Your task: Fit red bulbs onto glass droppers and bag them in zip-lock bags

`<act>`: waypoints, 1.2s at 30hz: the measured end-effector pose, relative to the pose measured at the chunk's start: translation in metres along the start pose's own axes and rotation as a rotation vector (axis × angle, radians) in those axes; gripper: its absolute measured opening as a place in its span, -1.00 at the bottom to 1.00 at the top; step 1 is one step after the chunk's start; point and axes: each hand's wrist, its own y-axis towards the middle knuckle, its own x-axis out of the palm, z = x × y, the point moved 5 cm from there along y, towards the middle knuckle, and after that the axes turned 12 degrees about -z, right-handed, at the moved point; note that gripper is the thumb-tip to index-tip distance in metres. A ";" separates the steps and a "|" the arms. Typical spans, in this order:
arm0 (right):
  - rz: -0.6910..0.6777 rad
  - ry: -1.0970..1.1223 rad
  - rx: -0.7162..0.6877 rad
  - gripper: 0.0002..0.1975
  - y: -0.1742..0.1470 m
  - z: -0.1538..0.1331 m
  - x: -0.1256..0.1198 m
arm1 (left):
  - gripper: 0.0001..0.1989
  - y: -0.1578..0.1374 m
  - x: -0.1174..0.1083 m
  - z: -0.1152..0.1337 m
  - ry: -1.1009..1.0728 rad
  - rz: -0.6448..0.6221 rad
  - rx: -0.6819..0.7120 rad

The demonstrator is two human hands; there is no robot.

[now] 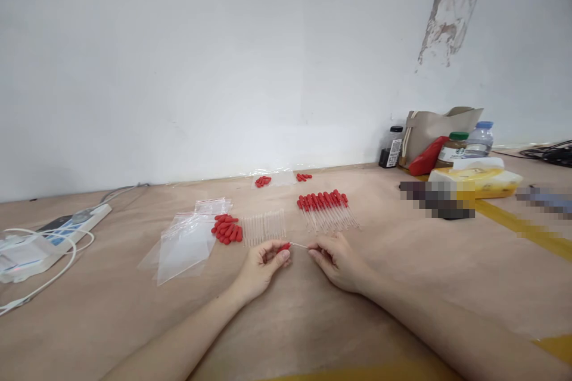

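My left hand [267, 263] pinches a red rubber dropper bulb [285, 246] between thumb and fingers. My right hand [336, 259] is closed on a thin clear dropper tube [299, 244], whose left end meets the bulb; how deep it sits inside I cannot tell. Beyond my left hand lie a heap of loose red bulbs [226, 229] and a row of bare clear tubes [263, 227]. Behind my right hand, several droppers with red bulbs on their tubes [324, 208] lie side by side.
Clear zip bags [187, 244] lie left of the bulbs. More red bulbs [263, 181] rest in plastic near the wall. At far left is a power strip [80, 229] with white cables. A dark bottle [391, 147], a beige bag [435, 131] and a tissue pack [476, 178] stand at right.
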 end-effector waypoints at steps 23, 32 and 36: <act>-0.062 -0.225 -0.167 -0.74 -0.003 -0.011 -0.004 | -0.86 -0.022 0.012 0.030 0.686 -0.059 0.322; -0.067 -0.206 -0.163 -0.75 -0.005 -0.021 0.006 | -0.85 -0.022 0.017 0.031 0.746 -0.118 0.337; -0.071 -0.173 -0.117 -0.72 0.001 -0.021 0.007 | -0.82 -0.021 0.012 0.032 0.753 -0.070 0.408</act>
